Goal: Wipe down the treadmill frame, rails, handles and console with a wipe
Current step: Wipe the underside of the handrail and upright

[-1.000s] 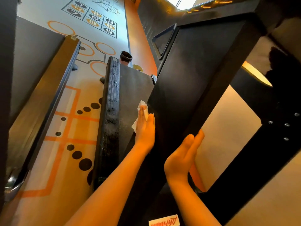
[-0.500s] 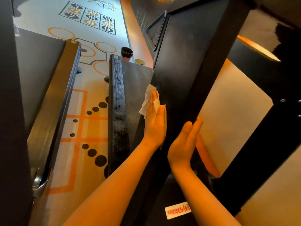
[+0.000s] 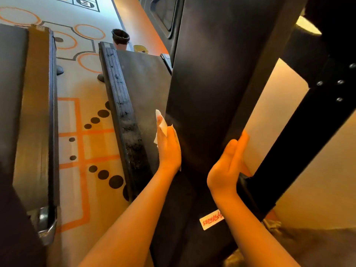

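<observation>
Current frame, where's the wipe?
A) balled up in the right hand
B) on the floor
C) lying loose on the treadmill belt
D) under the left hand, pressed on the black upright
D: the white wipe sticks out from under the flat left hand, which presses it against the black upright. The right hand holds nothing and lies flat on the upright's other edge.

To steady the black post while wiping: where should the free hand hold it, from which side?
Probably its right edge, from the right, where the right hand lies. The post is too broad to wrap; that edge opposes the left hand pressing the wipe.
</observation>
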The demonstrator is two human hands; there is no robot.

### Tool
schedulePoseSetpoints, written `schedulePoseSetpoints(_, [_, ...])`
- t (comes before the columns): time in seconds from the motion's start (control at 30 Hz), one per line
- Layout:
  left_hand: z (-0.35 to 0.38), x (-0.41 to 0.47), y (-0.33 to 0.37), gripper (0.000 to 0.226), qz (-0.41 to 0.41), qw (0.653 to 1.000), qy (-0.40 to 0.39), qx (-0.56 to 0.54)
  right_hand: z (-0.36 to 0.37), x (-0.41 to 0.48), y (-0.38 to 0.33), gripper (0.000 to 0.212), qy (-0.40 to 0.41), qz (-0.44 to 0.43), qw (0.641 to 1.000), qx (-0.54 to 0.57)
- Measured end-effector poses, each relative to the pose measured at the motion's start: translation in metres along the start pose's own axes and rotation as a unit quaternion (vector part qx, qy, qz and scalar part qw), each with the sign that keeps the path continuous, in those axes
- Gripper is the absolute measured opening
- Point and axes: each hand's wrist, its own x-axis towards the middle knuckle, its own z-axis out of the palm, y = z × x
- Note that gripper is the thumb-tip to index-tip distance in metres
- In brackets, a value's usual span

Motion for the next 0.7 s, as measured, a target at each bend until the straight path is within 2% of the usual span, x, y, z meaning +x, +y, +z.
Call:
schedulePoseSetpoints(0.07, [-0.004, -0.018, -0.007, 0.049, -0.029, 0.999, 0.003, -0.017, 0.0, -0.001, -0.007, 0.036, -0.015, 0.049, 0.999, 0.013])
schedulePoseSetpoints(0.1, [-0.005, -0.029, -0.009, 0.058, -0.053, 0.998, 0.003, -0.015, -0.001, -0.001, -0.009, 0.033, -0.021, 0.066, 0.998, 0.011])
schedulePoseSetpoints(0.17, [-0.005, -0.051, -0.008, 0.094, -0.077, 0.997, 0.002, -0.01, -0.003, -0.002, -0.003, 0.035, -0.022, 0.085, 0.996, -0.004])
schedulePoseSetpoints(0.23, [0.002, -0.062, 0.0, 0.117, -0.056, 0.998, -0.002, -0.027, -0.001, -0.003, 0.006, 0.047, -0.024, 0.106, 0.994, -0.025])
schedulePoseSetpoints(0.27, [0.008, -0.063, 0.009, 0.118, -0.023, 0.999, -0.015, -0.026, 0.0, -0.004, 0.008, 0.048, -0.023, 0.118, 0.992, -0.031])
schedulePoseSetpoints(0.4, [0.027, -0.056, 0.051, 0.072, 0.158, 0.983, -0.075, 0.05, 0.004, -0.005, 0.007, 0.033, 0.01, 0.126, 0.992, -0.024])
schedulePoseSetpoints(0.5, [0.034, -0.042, 0.07, 0.057, 0.239, 0.964, -0.091, 0.065, 0.01, -0.007, 0.01, 0.029, 0.031, 0.083, 0.996, -0.021])
schedulePoseSetpoints(0.6, [0.036, -0.028, 0.078, 0.057, 0.277, 0.954, -0.103, 0.056, 0.012, -0.007, 0.023, 0.039, 0.039, 0.042, 0.998, -0.027])
schedulePoseSetpoints(0.7, [0.034, -0.004, 0.079, 0.059, 0.234, 0.965, -0.108, 0.039, 0.014, -0.006, 0.021, 0.022, 0.051, 0.025, 0.998, -0.014])
